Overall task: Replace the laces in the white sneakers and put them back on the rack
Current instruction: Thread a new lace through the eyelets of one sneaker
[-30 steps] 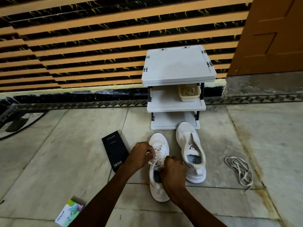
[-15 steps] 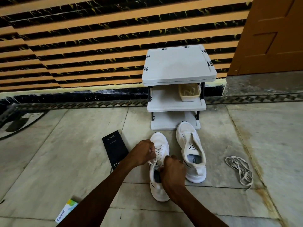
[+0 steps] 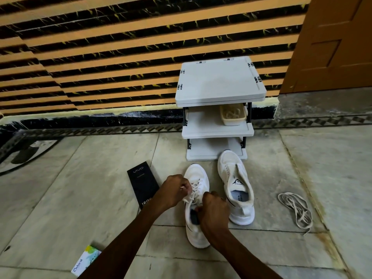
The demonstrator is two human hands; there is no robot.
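Lacing on the floor, grip half hidden.
My right hand [image 3: 213, 212] covers the tongue of the near sneaker [image 3: 196, 176], fingers curled; on what, I cannot tell. Left hand [image 3: 177, 188] pinches its lace [image 3: 194, 188] at 10 o'clock; rack [image 3: 219, 81] at 12.

Both forearms bare, stretched forward, converging. Left hand [image 3: 174, 190] fisted, thumb and fingers pinching lace [image 3: 193, 191] end. Right hand [image 3: 213, 211] just beside it, nearer body, fingers curled tight on lace, back toward camera.

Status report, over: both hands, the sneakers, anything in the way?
Left hand pinches lace on near sneaker; right hand curled over its tongue, grip hidden. Beside it, other sneaker unlaced. To the right, loose lace, clear of rack.
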